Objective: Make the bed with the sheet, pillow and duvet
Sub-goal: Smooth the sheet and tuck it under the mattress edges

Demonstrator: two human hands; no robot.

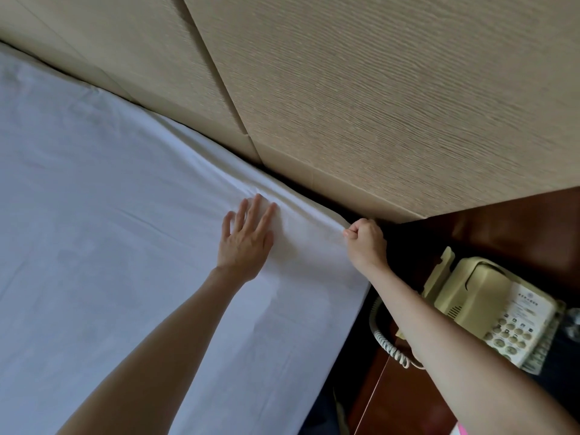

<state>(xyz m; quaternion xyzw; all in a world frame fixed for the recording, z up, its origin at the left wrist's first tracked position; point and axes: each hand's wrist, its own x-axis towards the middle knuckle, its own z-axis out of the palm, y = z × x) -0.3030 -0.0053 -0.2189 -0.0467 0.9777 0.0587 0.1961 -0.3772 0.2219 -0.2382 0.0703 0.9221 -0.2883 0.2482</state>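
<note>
A white sheet (pixel 110 230) covers the bed and fills the left half of the view, with creases running toward its top right corner. My left hand (pixel 246 237) lies flat on the sheet near that corner, fingers spread. At the corner itself my right hand (pixel 365 241) is closed in a fist on the sheet's edge, right beside the headboard. No pillow or duvet is in view.
A beige padded headboard (pixel 376 105) runs along the bed's upper edge. To the right stands a dark wooden nightstand (pixel 408 400) with a cream corded telephone (pixel 489 309) on it. A dark gap separates the bed from the nightstand.
</note>
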